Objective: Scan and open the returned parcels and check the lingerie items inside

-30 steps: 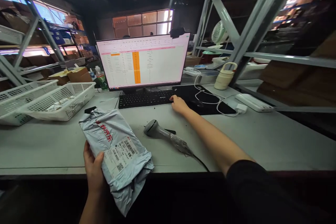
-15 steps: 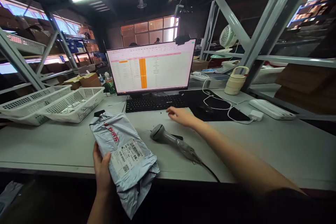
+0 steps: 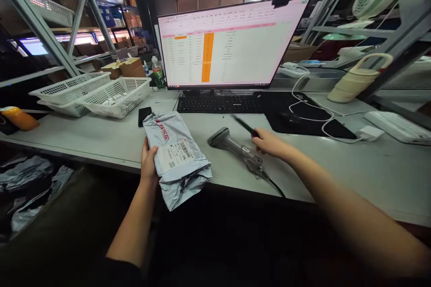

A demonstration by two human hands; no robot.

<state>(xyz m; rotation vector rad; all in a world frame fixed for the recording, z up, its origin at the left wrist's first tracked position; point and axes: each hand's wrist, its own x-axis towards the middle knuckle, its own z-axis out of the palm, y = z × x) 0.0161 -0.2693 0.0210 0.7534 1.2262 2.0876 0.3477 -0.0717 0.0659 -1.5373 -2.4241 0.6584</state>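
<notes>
Parcel (image 3: 178, 154) held across the desk's (image 3: 380, 170) front edge

Its near end juts past the edge; whether the far end touches down, I can't tell. The left hand (image 3: 148, 161) grips its left side. The right hand (image 3: 268, 142) pinches a black stick (image 3: 245, 125), tip toward the keyboard (image 3: 218, 104). A strip of desk separates parcel from scanner (image 3: 237, 147).

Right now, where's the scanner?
In the head view, the scanner lies on the table near the middle, just right of the parcel and left of the right hand, with the keyboard behind it.
</notes>
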